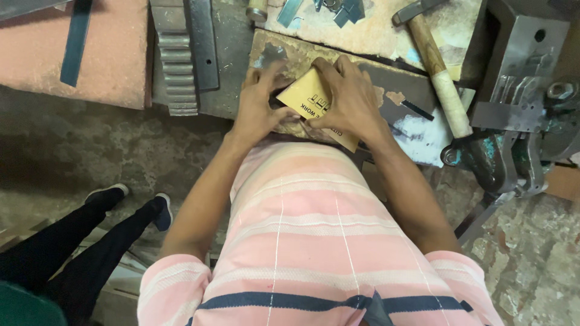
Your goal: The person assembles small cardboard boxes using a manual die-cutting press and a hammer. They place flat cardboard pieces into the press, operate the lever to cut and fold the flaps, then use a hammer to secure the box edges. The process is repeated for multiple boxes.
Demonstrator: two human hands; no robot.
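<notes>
**Both hands on a sheet of abrasive paper**

At the near edge of the worn surface (368, 36), the left hand (257, 105) and right hand (350, 99) press a yellow-backed sandpaper sheet (308, 96) flat. Fingers of both lie spread and bent over it, holding it down. It looks light, thin and floppy, likely gritty underneath; edges and corners offer the surest hold. A wooden-handled hammer (444, 84) lies to the right.
</notes>
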